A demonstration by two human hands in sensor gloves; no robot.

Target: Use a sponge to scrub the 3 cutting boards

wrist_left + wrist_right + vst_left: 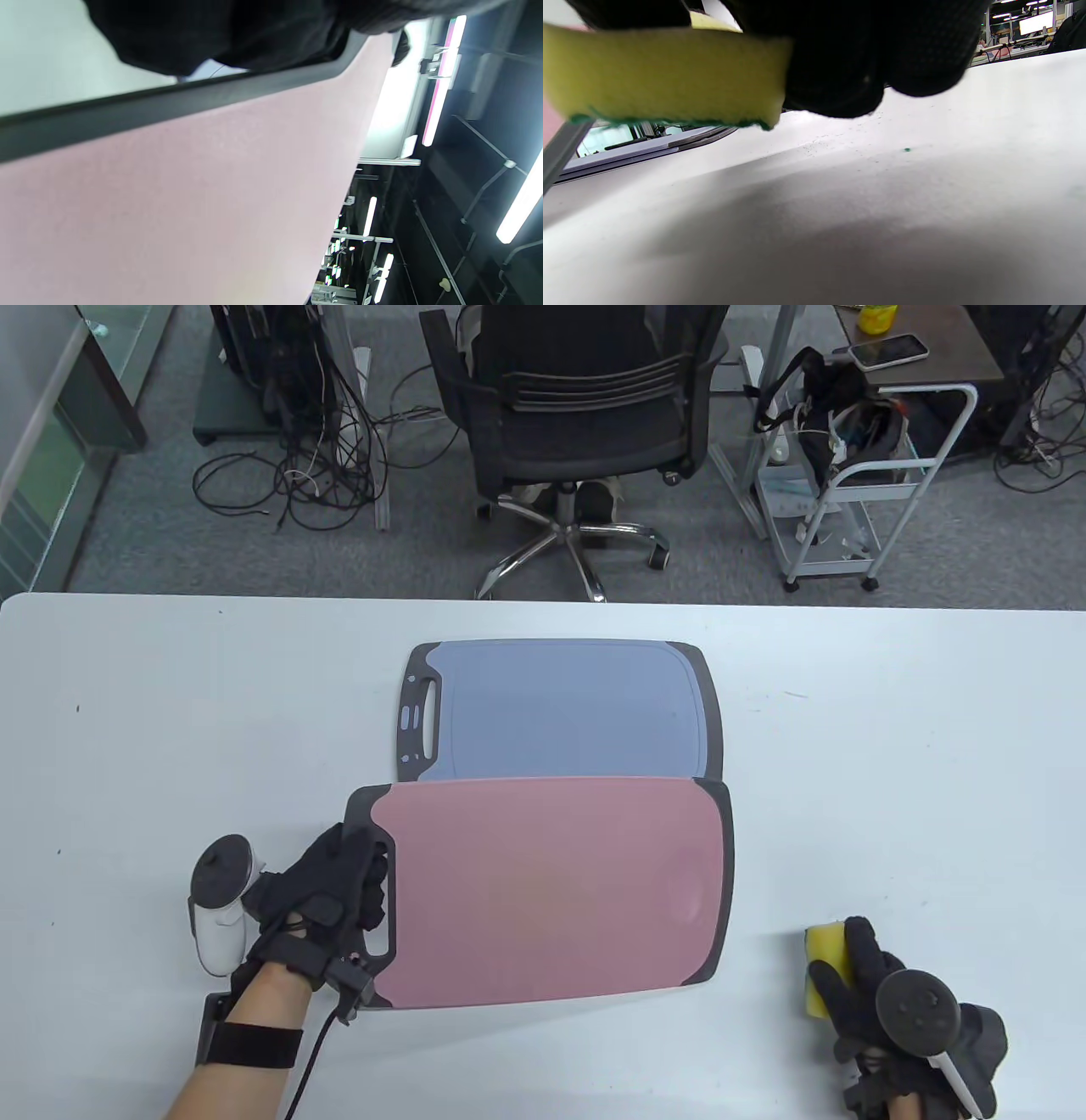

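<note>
Gripping the dark handle end of the pink cutting board (551,891), the left hand (327,899) has its fingers curled through or around the handle slot, and the left wrist view looks along the board's underside with ceiling lights beyond — so the board seems tilted or lifted off the table (127,712) at that end. The right hand (882,993) sits well away from the left, past the board's far short edge, with its fingers wrapped over a yellow sponge (825,967); the right wrist view shows the sponge's green scouring face turned down, just clear of the table. Beyond the pink board, further from both hands, lies a blue cutting board (568,708), its near edge tucked beside or slightly under the pink one. I can make out only these two boards; whether a third is under them I cannot tell.

The risks I would judge from here: held at one end only, the pink board could swing or slip out of the fingers. If it is set down carelessly it may knock the blue board askew. Scrubbing a board that is not held flat would let it skate across the smooth table.
</note>
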